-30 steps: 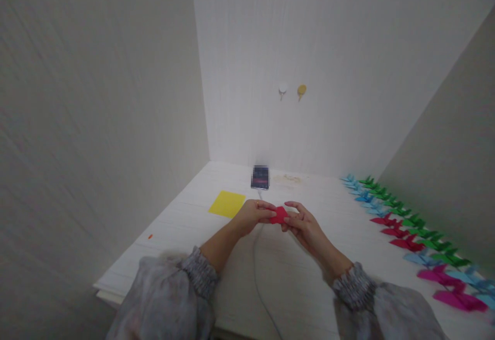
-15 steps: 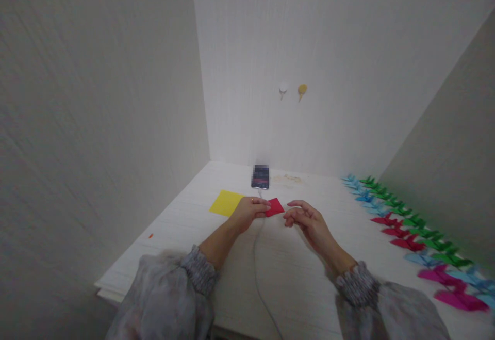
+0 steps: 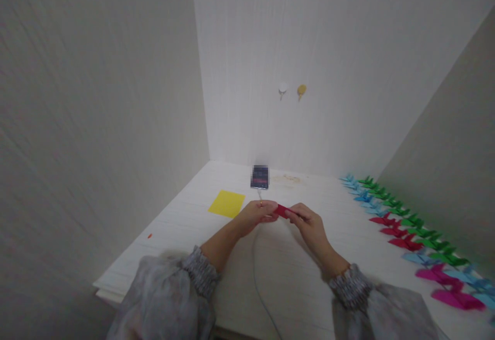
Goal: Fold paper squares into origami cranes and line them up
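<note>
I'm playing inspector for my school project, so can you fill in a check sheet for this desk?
Surface: white table, planked look.
Job's things: red paper, folded, held above the table.
Clutter: yellow paper, phone, orange scrap, folded paper shapes in rows along the right side.
Grips: left hand and right hand both pinch the red paper.
Cables: one cable runs from the phone to the near edge.
Surroundings: pale walls, two hooks on the back wall.

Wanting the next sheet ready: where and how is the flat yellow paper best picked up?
Probably the near right corner of the yellow paper, approached from the right: it lies flat on the table, so only an edge lifts, and that corner is nearest the left hand.
</note>
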### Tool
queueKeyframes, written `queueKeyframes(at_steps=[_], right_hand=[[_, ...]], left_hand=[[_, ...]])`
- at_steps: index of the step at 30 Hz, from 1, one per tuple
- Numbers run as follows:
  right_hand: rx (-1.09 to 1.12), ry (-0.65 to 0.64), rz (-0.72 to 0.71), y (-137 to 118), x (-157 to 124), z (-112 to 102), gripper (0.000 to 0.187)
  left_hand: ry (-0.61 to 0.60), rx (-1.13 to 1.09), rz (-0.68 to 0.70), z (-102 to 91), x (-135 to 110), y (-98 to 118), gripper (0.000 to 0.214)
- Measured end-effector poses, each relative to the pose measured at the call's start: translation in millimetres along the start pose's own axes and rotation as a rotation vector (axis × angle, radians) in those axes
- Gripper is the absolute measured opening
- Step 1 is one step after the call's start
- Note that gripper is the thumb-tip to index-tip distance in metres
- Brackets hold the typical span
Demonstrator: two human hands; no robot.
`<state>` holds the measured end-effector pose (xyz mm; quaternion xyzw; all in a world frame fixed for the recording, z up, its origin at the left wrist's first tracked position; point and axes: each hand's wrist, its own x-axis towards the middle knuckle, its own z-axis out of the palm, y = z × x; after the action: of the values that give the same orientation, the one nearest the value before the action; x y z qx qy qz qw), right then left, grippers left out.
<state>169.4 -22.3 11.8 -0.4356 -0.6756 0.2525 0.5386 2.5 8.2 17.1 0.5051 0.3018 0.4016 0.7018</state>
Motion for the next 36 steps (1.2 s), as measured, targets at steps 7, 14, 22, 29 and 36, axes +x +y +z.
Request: queueKeyframes(at_steps=[7,14,22,29,36], right_hand=[[0.215,-0.076,0.273,-0.3,-1.6,7.3,0.022],[0.383,0.025,0.364,-2.8,-1.2,9.8,0.016],[0.555,-0.013,0.352,4.2,-2.7,7.2,0.013],[0.603,-0.012,0.333,-2.5,-3.3,5.7,0.005],[0.595,-0.073,0.309,0.1,-5.2,6.2,0.006]], left_hand=[[0.053,0.19,0.131,-6.1,3.4,-8.0,0.026],[0.1,0.051,0.073,-4.6,4.4,-8.5,0.023],[0.035,-0.087,0.055,-2.1,0.7,-2.0,0.017],[-0.03,-0.124,0.066,-2.5,-3.5,1.7,0.012],[0.028,0.002,0.084,1.2,-4.1,2.7,0.021]])
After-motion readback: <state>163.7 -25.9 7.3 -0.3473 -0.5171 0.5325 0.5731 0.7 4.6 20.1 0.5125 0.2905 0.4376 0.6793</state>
